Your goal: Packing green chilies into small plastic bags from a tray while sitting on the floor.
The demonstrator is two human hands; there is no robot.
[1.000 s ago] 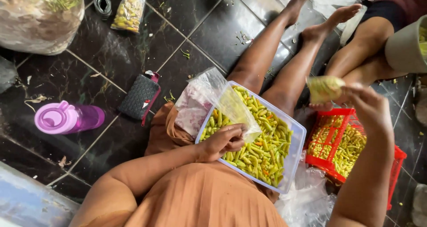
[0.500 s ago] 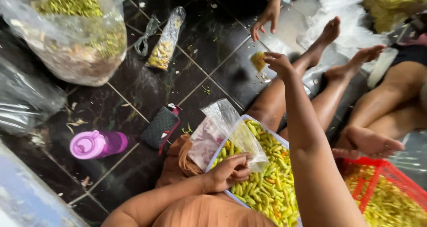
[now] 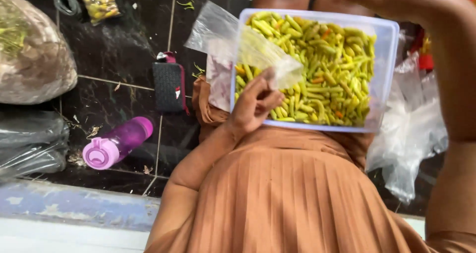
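A clear plastic tub (image 3: 387,59) rests on my lap, filled with small green and yellow chillies (image 3: 322,69). My left hand (image 3: 255,103) lies at the tub's near-left corner, its fingers pinching a small clear plastic bag (image 3: 270,57) that stands over the chillies. My right hand (image 3: 391,0) hovers above the tub's far edge, blurred and cut off by the top of the view. Whether it holds anything is unclear. My right forearm runs down the right side.
On the dark tiled floor to the left lie a purple bottle (image 3: 119,144), a black pouch (image 3: 168,87), a large bag of stems (image 3: 29,59), a black bag (image 3: 29,139) and a small bag of chillies (image 3: 99,0). Crumpled clear bags (image 3: 409,129) and a red basket (image 3: 425,59) are on the right.
My right arm has drawn back from its far reach across the floor and is now over the tub. My left hand stays on the clear bag. The view has tipped down toward my lap.
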